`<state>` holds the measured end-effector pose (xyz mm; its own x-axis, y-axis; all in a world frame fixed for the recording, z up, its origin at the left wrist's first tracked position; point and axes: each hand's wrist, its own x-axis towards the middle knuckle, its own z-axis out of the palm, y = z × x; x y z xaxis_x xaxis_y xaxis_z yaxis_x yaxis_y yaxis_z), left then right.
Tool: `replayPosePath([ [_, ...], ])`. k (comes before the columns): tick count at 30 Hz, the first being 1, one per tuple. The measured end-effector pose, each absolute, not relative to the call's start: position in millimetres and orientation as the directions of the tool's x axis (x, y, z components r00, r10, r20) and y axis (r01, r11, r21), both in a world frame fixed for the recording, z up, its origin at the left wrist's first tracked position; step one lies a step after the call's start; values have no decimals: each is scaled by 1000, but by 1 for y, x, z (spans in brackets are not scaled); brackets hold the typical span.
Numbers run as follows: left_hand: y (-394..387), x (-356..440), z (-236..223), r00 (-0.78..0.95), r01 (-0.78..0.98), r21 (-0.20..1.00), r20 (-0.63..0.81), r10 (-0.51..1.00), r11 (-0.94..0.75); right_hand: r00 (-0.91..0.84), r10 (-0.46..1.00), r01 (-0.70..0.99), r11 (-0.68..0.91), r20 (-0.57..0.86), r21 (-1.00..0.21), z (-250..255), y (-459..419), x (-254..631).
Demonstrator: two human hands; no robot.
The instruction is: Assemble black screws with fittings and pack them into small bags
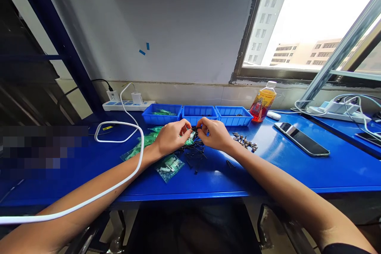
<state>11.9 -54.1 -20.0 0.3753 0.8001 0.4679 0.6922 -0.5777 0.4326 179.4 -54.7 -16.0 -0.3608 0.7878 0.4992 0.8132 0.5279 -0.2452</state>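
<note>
My left hand [172, 135] and my right hand [216, 133] face each other over the blue table [208, 182], both with fingers pinched together. What they hold is too small to make out. Just under the fingertips lies a clear packet [189, 139] with green and white contents. A loose pile of black screws [195, 151] spreads below the hands. Beside my left wrist are several green packets [145, 141], and nearer the front edge a clear bag of white and green pieces [170, 167]. Short metal fasteners [245, 143] are heaped right of my right hand.
Three blue bins stand behind the hands: the left bin [162, 119] with green packets, the middle bin [199, 120], and the right bin [233, 121]. A drink bottle [263, 102] and a phone [301, 139] are at right. A white cable [98, 196] crosses my left forearm.
</note>
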Motion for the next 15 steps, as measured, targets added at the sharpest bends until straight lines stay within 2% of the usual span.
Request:
replayPosePath([
  [15,-50,10,-25,381,667,433,500,777,-606,-400,755,766,587,519,-264,-20,-52,181],
])
